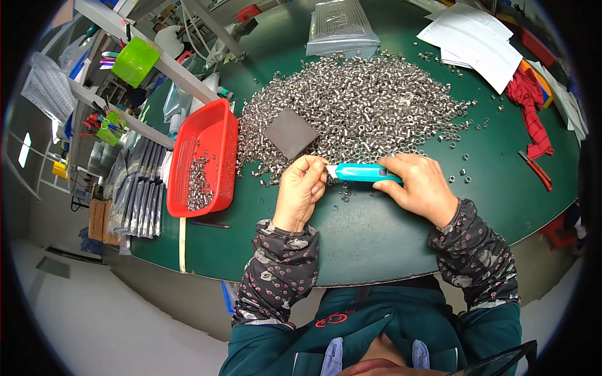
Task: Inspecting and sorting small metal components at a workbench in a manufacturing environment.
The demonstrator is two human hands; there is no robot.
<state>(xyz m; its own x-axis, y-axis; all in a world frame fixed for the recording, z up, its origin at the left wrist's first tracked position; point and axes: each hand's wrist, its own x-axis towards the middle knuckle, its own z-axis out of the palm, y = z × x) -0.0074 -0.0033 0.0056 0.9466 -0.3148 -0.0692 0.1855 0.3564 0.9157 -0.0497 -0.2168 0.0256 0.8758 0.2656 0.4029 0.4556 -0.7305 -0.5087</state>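
Note:
My right hand (419, 187) is closed around a teal utility knife (359, 172), held level with its blade end toward the left. My left hand (301, 191) pinches close to the blade tip, with fingers curled; a small metal part seems to sit between thumb and forefinger, mostly hidden. Just beyond both hands spreads a large heap of small shiny metal ring-shaped parts (370, 103). A dark grey square block (291, 133) lies on the heap's near left side, past my left hand. Several loose parts lie on the green table (351, 244) below the knife.
Left of the heap stands a red plastic basket (219, 188) holding some metal parts. A pen (211, 224) lies near it. Bagged grey strips (343, 28) are at the back, papers (470, 41) at back right. Red cloth (530, 109) and red-handled pliers (536, 170) lie right.

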